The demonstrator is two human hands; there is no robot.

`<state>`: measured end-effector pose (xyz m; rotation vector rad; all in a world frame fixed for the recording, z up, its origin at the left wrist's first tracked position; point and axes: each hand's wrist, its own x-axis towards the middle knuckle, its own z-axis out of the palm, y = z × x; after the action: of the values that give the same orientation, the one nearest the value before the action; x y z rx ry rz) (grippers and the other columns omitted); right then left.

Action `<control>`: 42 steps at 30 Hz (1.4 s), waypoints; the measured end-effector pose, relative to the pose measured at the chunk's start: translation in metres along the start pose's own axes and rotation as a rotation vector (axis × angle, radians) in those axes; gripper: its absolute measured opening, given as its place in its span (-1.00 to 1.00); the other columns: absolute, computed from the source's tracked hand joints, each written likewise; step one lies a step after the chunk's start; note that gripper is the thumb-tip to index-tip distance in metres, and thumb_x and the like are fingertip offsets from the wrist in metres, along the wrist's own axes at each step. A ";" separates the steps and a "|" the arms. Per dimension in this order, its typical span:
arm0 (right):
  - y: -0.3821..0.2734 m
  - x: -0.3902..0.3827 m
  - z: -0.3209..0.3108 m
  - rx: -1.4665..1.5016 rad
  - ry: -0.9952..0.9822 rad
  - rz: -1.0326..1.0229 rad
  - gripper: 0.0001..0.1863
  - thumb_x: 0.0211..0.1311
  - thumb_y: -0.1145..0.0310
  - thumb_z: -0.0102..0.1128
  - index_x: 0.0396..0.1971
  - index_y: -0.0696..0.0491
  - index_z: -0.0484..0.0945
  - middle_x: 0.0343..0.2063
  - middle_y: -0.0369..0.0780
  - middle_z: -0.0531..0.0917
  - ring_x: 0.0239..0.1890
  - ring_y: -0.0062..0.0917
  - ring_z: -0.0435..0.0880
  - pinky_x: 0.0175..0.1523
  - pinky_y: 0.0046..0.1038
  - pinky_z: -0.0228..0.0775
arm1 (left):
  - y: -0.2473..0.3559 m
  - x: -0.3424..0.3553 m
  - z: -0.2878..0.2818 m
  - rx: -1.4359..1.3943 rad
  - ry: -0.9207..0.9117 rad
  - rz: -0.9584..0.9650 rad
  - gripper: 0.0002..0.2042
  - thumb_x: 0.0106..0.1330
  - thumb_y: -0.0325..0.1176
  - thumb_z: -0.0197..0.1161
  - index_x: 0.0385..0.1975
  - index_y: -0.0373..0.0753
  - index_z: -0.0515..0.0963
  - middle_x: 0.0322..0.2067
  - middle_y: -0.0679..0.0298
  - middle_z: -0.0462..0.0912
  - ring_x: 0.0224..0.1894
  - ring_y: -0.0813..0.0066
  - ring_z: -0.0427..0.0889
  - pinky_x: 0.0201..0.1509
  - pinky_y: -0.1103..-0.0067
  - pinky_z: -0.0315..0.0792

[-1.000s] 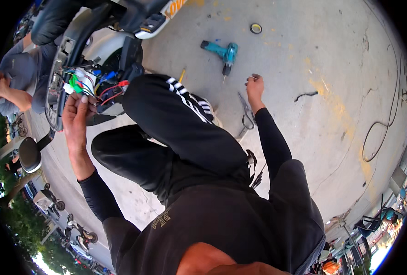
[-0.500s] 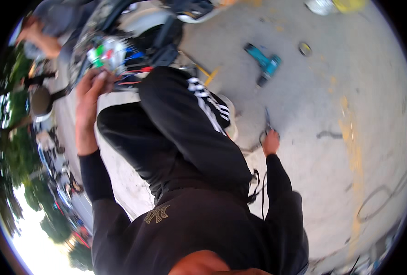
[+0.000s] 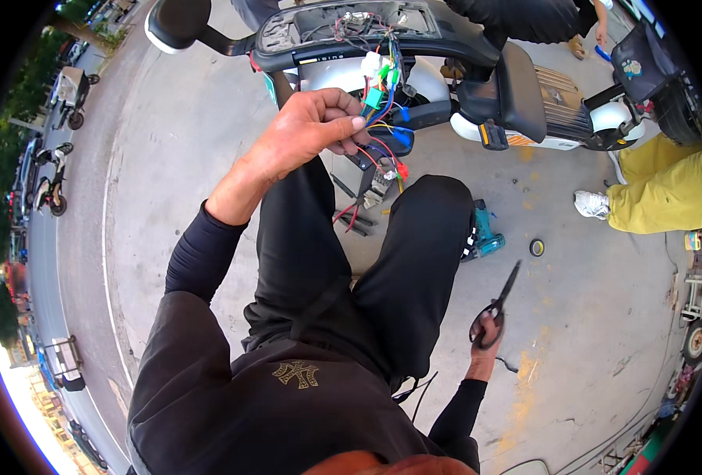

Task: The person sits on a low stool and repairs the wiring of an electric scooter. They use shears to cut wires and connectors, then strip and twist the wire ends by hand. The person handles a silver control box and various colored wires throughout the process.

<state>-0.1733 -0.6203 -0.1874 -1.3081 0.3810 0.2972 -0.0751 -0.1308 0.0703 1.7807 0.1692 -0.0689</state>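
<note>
"Concrete floor [image 3: 584,309] all round us, and a grey road [image 3: 44,269] well off to the left of the hands. What's the person's left hand [image 3: 307,131] got?"

"Wires [image 3: 385,113], pinched between thumb and fingers. They run from the opened front of that scooter [image 3: 446,36], which stands just beyond the hand."

"I see a teal connector [image 3: 373,97] right by the fingertips, and a white connector [image 3: 371,63] a little farther out."

"And a blue connector [image 3: 402,136] just to the right of them. The red connector [image 3: 402,170] hangs nearer the knees than the hand does."

"How about the right hand [image 3: 487,326]?"

"Low and well apart from the left one, closed round the handles of black scissors [image 3: 509,286]. The blades point away from the body, and they look together to me."

"That roll of tape [image 3: 536,248] lies just past their tip, then."

"Yes, and the teal power drill [image 3: 487,233] is ahead of that hand too, beside the right knee, partly hidden by the leg."

"Someone in yellow trousers [image 3: 656,190] is near as well, ahead and to the right of the scissors hand."
</note>
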 end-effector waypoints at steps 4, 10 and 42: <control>-0.135 -0.006 0.104 -0.122 -0.204 -0.324 -0.51 0.16 0.37 0.20 0.09 0.18 0.36 -0.47 -0.21 0.52 -0.45 -0.55 0.54 -0.35 -0.52 0.39 | -0.006 0.000 -0.017 -0.111 0.004 0.038 -0.78 0.36 -0.29 0.27 -0.21 -0.35 0.57 -0.33 0.21 0.74 -0.38 0.62 0.68 -0.21 0.69 0.55; -0.200 -0.026 0.288 -0.237 -0.400 -0.743 -0.57 0.23 0.47 0.25 0.07 0.17 0.36 -0.10 -0.08 0.64 -0.04 -0.46 0.63 -0.05 -0.46 0.46 | -0.007 -0.006 -0.024 -0.213 -0.036 0.066 -0.77 0.35 -0.32 0.25 -0.19 -0.38 0.58 -0.33 0.20 0.74 -0.36 0.61 0.69 -0.21 0.69 0.53; -0.190 0.017 0.409 0.140 -0.442 -0.394 -0.66 0.14 0.61 0.29 -0.07 0.14 0.46 -0.44 -0.20 0.56 -0.46 -0.47 0.59 -0.35 -0.45 0.42 | -0.025 -0.021 -0.013 -0.105 0.130 0.340 -0.89 0.37 -0.65 0.08 -0.18 -0.41 0.50 -0.30 0.25 0.66 -0.33 0.57 0.70 -0.23 0.62 0.58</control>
<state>-0.0352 -0.2680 0.0589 -1.1129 -0.2261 0.2134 -0.1002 -0.1142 0.0523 1.6868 -0.0382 0.2952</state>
